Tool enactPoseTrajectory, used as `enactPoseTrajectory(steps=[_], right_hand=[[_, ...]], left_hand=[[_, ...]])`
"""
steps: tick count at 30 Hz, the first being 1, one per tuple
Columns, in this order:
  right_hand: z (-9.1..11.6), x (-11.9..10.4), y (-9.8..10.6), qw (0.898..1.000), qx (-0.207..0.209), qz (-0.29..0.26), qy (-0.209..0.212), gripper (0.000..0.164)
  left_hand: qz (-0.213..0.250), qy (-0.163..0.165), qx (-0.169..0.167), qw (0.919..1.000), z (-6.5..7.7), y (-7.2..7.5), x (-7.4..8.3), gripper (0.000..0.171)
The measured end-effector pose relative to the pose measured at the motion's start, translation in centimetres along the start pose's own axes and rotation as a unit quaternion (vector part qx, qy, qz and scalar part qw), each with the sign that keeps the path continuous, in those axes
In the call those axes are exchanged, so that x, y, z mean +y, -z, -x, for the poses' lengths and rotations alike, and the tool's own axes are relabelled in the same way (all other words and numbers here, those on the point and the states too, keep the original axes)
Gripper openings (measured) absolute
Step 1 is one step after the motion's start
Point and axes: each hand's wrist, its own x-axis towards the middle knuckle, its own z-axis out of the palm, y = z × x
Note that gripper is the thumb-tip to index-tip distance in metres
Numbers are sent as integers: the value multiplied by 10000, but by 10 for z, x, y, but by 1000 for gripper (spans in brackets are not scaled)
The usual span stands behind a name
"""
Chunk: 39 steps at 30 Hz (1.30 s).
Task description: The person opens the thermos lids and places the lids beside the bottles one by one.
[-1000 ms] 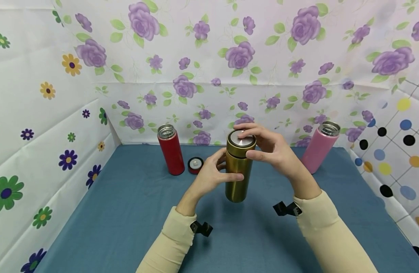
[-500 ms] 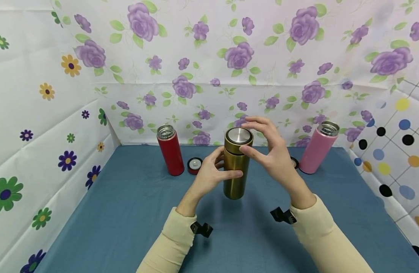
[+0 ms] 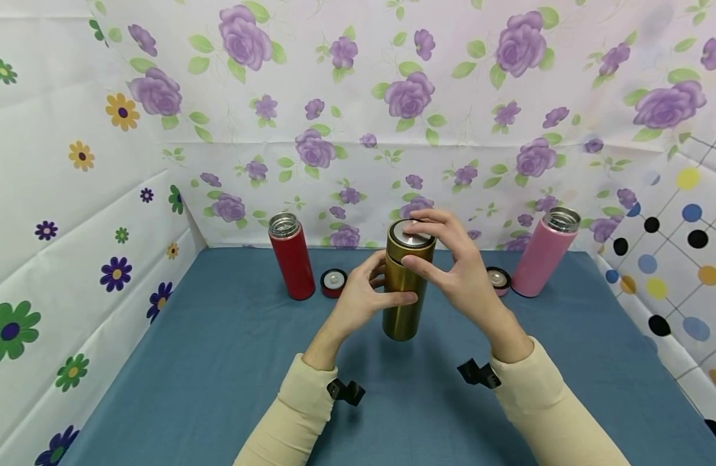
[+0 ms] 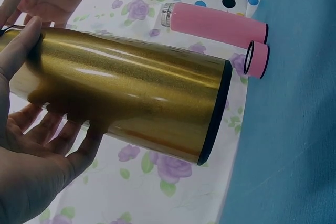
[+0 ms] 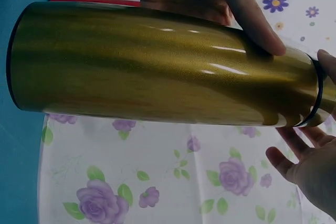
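My left hand point(image 3: 364, 294) grips the body of a gold thermos point(image 3: 401, 317), thumb across the front and fingers round the far side. The thermos is roughly upright; whether its base touches the table I cannot tell. On top sits its gold lid point(image 3: 412, 234) with a shiny steel disc. My right hand point(image 3: 459, 268) holds this lid, thumb at the near side by the seam and fingers reaching over the top. In the right wrist view a dark ring point(image 5: 317, 90) marks the seam beside the right thumb.
At the back left stands a lidless red thermos point(image 3: 292, 262), a red lid point(image 3: 333, 283) lying beside it. A lidless pink thermos point(image 3: 542, 259) stands at the back right, with a pink lid point(image 3: 499, 281) next to it. Patterned cloth walls enclose the blue table point(image 3: 218, 362).
My right fingers lifted off the lid's top half a second ago and are back over it now. The right wrist has shifted left, uncovering the pink lid. My left hand keeps its grip.
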Motion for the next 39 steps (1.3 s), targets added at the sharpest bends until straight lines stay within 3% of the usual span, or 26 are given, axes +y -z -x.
enactPoseTrajectory(steps=[6, 9, 12, 15, 17, 20, 22, 26, 28, 32, 39], right_hand=[[-3, -2, 9, 9949, -407, -909, -130, 36], [-6, 1, 17, 9820, -788, -1703, -217, 32], [-8, 6, 23, 9613, -1182, -2464, -334, 28], [-9, 10, 27, 9456, -1447, -2883, -432, 26], [-9, 11, 28, 9424, -1509, -2948, -465, 26], [-9, 10, 28, 9489, -1463, -2761, -443, 27], [-8, 8, 26, 9589, -1313, -2486, -375, 29], [-5, 1, 20, 9861, -810, -1447, -97, 35], [-4, -2, 16, 9950, -558, -825, 53, 38], [-4, -3, 6, 9992, -194, 39, 343, 43], [-1, -2, -3, 9984, -64, 446, 329, 40]], left_hand=[[22, 62, -165, 9998, 1, 2, 2, 70], [171, 150, -362, 9991, 1, 3, 2, 73], [317, 209, -547, 9978, 1, 4, 2, 76], [354, 229, -624, 9972, 1, 4, 2, 76], [333, 230, -614, 9973, 2, 4, 2, 76], [254, 225, -515, 9981, 1, 3, 2, 75], [183, 206, -421, 9987, 1, 3, 1, 73], [53, 127, -184, 9997, 0, 2, 1, 70], [33, 91, -64, 9999, -1, 2, 1, 68], [40, 56, 81, 9999, -1, 2, 0, 67], [18, 49, 88, 9999, -1, 2, -1, 67]])
